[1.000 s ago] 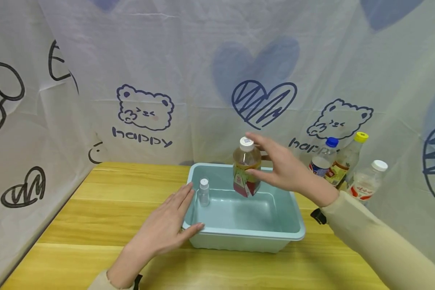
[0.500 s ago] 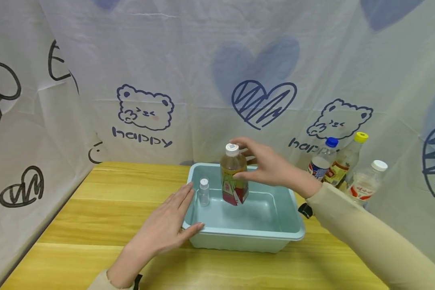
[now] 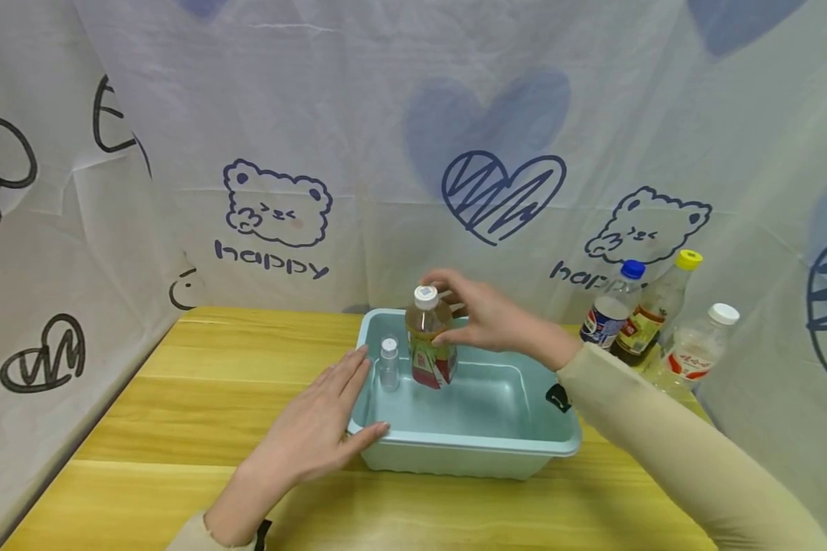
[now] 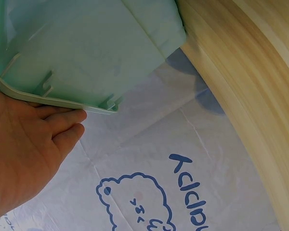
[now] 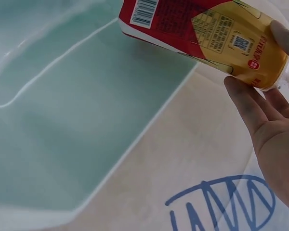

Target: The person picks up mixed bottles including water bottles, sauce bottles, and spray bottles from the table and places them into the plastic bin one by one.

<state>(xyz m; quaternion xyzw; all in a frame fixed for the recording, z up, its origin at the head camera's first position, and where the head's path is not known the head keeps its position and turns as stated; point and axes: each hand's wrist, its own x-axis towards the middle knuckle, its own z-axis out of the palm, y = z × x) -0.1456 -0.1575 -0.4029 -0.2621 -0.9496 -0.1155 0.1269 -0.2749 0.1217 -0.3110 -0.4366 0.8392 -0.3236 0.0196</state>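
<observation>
Tabletop (image 3: 179, 383) | right grip (image 3: 485, 314) holds bottle (image 3: 423, 348) — barcode (image 5: 144, 10): right wrist view only

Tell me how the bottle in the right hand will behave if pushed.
Being taller than wide, the bottle may tip if pushed near its white cap. Its flat-looking sides suggest it would resist rolling. No obvious dent shows where the right hand grips it, so it is probably fairly stiff.
</observation>
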